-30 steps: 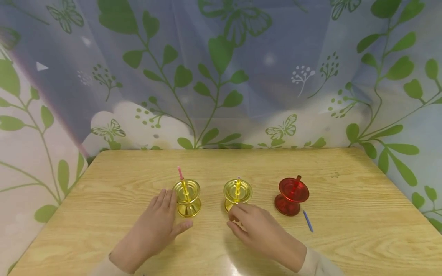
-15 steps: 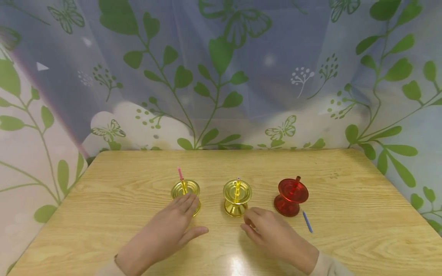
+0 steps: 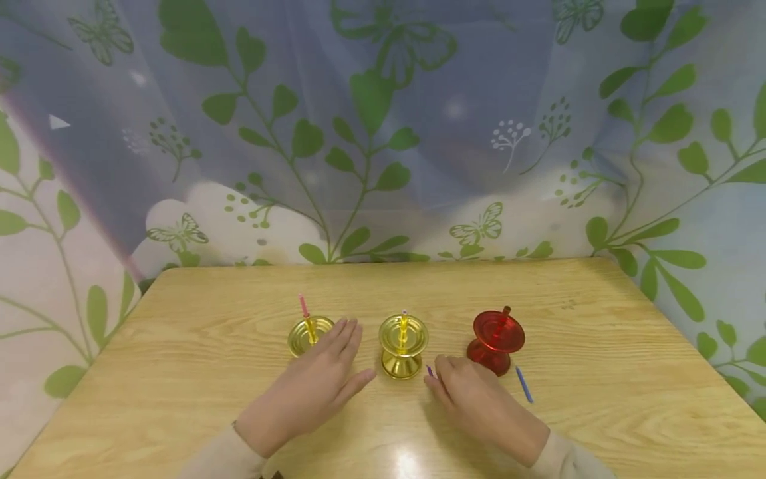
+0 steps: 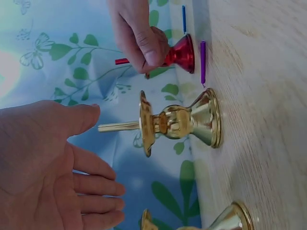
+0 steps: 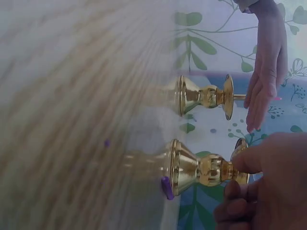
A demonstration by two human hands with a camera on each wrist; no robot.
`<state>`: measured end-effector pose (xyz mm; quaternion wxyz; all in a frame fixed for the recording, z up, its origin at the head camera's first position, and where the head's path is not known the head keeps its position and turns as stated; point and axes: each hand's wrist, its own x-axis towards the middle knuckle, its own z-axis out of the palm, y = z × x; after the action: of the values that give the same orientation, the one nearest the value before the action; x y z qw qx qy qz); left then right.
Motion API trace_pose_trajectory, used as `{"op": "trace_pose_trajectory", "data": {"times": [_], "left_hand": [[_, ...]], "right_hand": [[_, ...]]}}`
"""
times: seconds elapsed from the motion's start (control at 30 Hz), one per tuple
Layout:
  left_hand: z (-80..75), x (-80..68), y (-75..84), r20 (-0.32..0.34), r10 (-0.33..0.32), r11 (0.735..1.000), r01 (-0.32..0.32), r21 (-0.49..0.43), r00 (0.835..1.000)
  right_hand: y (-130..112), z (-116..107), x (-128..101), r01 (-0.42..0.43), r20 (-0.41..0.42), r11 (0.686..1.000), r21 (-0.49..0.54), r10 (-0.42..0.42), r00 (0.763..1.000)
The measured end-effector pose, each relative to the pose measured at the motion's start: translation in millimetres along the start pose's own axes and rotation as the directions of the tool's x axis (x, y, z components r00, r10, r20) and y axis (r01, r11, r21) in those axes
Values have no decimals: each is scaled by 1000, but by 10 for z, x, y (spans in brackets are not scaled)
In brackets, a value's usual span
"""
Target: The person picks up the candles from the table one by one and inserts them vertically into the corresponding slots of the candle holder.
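- L hand [image 3: 311, 392] flat, fingers straight and relaxed, grasping nothing; hovers between the two gold holders, fingertips just at 3 o'clock of the left gold holder [image 3: 308, 334] and partly covering it in head view
- L wrist view: palm [image 4: 43, 167] spread wide, off the table, beside the middle gold holder [image 3: 403, 346] w/o touching it
- R hand [image 3: 479, 399] at 5 o'clock of middle gold holder, fingers curled down on the wood; cannot tell if it pinches anything
- Purple candle [image 3: 429, 370] lies on the table [image 3: 598, 372] just at R fingertips, between middle gold holder and red holder [image 3: 497, 339]; contact w/ fingers not clear
- R wrist view: purple candle [image 5: 166, 188] lies against the middle holder's base
- Left gold holder carries a pink candle [image 3: 302, 306], upright, slightly tilted
- Middle gold holder upright, yellow candle [image 3: 403, 324] standing in its cup
- Red holder upright at 3 o'clock of middle one, red stub on top
- Blue candle [image 3: 523, 384] lies flat at 5 o'clock of red holder, near but apart
- Leaf-and-butterfly curtain [image 3: 383, 133] hangs at 12 o'clock behind the table
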<state>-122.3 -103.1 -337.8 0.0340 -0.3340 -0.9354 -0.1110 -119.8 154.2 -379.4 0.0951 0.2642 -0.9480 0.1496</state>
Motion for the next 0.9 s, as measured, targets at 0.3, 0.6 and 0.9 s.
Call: {"op": "trace_pose_trajectory", "data": {"times": [0.3,0.6,0.9], "left_hand": [[81,282,5,23,4,999,-5,50,1000],[195,420,16,75,-46,999,45,24,996],[240,525,38,84,-54,998,53,23,995]], "right_hand": [[63,73,22,-131,106,990,-48,136,985],[27,154,88,-162,159,982,-102,176,971],[-5,220,138,-187,189,974,-126,208,960]]}}
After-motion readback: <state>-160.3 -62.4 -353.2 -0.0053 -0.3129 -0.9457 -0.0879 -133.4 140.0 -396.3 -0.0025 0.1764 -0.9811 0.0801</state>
